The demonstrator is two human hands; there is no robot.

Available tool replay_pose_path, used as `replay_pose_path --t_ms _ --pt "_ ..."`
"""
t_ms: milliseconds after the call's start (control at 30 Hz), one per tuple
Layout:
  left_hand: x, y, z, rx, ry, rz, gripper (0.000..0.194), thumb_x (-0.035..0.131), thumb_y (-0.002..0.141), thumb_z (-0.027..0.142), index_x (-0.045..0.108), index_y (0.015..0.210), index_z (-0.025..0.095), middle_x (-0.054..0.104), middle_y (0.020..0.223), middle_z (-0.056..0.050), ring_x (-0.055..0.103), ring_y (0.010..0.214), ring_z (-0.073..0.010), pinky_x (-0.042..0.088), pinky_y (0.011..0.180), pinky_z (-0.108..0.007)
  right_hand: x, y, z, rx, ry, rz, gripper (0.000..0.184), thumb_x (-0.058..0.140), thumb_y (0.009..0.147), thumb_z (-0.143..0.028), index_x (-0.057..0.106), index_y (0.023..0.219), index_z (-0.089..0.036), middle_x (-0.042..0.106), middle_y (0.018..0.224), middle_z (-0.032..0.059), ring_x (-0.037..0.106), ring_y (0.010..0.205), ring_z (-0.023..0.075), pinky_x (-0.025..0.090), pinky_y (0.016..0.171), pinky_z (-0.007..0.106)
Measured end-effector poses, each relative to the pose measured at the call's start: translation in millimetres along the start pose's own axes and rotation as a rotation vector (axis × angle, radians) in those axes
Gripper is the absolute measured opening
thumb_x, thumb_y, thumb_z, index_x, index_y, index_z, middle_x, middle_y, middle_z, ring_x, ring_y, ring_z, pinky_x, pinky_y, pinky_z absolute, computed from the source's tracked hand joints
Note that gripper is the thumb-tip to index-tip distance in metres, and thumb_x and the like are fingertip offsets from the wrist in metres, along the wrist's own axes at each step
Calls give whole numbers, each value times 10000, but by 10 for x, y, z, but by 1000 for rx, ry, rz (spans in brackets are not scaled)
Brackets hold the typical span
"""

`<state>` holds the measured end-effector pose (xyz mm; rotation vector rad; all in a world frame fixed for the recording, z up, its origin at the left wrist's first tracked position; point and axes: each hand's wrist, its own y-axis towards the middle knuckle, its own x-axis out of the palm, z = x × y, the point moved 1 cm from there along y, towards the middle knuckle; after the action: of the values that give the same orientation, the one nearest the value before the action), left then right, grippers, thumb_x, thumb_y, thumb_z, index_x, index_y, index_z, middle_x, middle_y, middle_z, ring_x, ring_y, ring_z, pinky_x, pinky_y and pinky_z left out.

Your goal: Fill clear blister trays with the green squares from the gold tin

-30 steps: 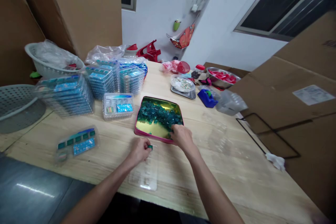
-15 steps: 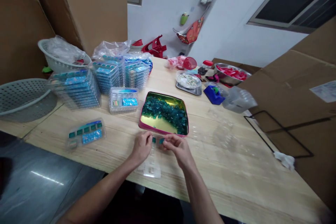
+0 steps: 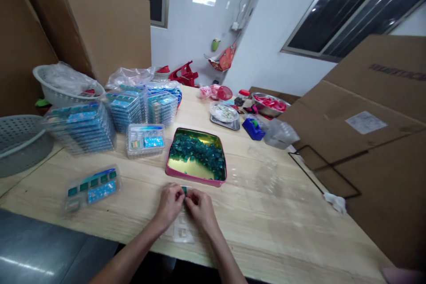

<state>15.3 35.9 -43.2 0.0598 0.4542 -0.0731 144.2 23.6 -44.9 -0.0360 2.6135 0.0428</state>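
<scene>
A clear plastic tray (image 3: 183, 233) with moulded compartments lies on the table in front of me, its far part covered by my hands. Between my fingertips shows a small teal square piece (image 3: 184, 190) at the tray's far end. My left hand (image 3: 169, 202) is closed at the tray's left side, its fingertips pinched; what they grip is hidden. My right hand (image 3: 201, 207) pinches close beside it, fingertips against the teal piece. Just beyond both hands stands a pink-rimmed tin (image 3: 196, 179) with a gold inside, holding a heap of teal pieces (image 3: 196, 148).
A filled clear case (image 3: 95, 189) lies at left, another case (image 3: 145, 141) behind it. Stacked cases (image 3: 81, 126) and grey baskets (image 3: 23, 142) stand farther left. At back right are a blue tape dispenser (image 3: 254, 128), clear containers (image 3: 281, 134) and a metal bowl (image 3: 270, 104).
My right hand has moved in toward my left hand with its teal piece, and the fingertips now nearly meet. The head view has shifted, so the table scene sits lower and farther left.
</scene>
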Motion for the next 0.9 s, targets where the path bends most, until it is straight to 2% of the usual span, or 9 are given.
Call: replay_pose_path --t_ms 133,233,367,467,533,633,767,833,900 --pt "-4 -67 -3 121 243 -29 191 473 761 64 590 647 163 588 742 -46 548 722 -174 387 656 -269 -88 -32 -99 -49 -150 -62 104 528 702 -123 616 660 -161 600 600 8 534 566 140 373 544 218" --pt "2 -89 -29 169 333 -45 223 442 813 102 588 659 171 595 738 -53 555 723 -181 383 662 -275 -339 90 -173 -154 -253 1 142 513 761 -123 637 707 -166 626 675 26 567 638 150 394 601 224" --pt "-3 -76 -35 171 299 -45 251 437 839 145 580 635 172 591 711 -47 560 705 -176 383 660 -273 -771 515 -178 -180 -642 154 223 481 792 -71 671 857 -168 645 867 75 591 790 182 395 676 251" --pt "-34 -75 13 163 236 -12 277 420 855 172 575 625 171 591 699 -45 558 704 -173 387 668 -271 -939 823 -95 -133 -974 68 275 500 743 -12 678 894 -157 641 914 112 581 872 222 375 712 284" --pt "-66 -81 59 154 170 15 261 430 844 173 576 628 169 588 696 -39 555 703 -164 387 661 -259 -962 935 -29 -135 -1071 6 263 485 758 -12 677 869 -153 640 903 115 581 874 226 361 720 296" --pt "-102 -81 115 126 80 34 232 456 810 166 575 610 167 572 667 -23 540 667 -145 374 611 -233 -951 983 35 -148 -1093 0 246 478 777 -38 663 898 -147 631 940 112 584 882 219 351 715 297" --pt "-112 -64 127 82 4 26 220 478 780 179 579 586 163 552 625 -8 515 607 -125 354 555 -213 -976 986 21 -136 -1090 -20 246 497 727 -22 653 879 -137 634 935 114 592 854 213 357 705 290" --pt "-120 -65 105 64 -22 25 212 479 775 182 589 595 158 556 630 -8 514 599 -120 353 545 -207 -1005 953 -13 -146 -1004 -4 249 502 700 -13 644 856 -145 644 915 99 595 833 201 372 709 277" --pt "-139 -77 71 51 -38 24 204 477 771 176 596 608 154 564 632 -8 515 595 -118 355 543 -205 -1005 849 -50 -165 -781 47 231 517 695 -44 627 864 -158 652 869 66 600 781 180 399 699 262"
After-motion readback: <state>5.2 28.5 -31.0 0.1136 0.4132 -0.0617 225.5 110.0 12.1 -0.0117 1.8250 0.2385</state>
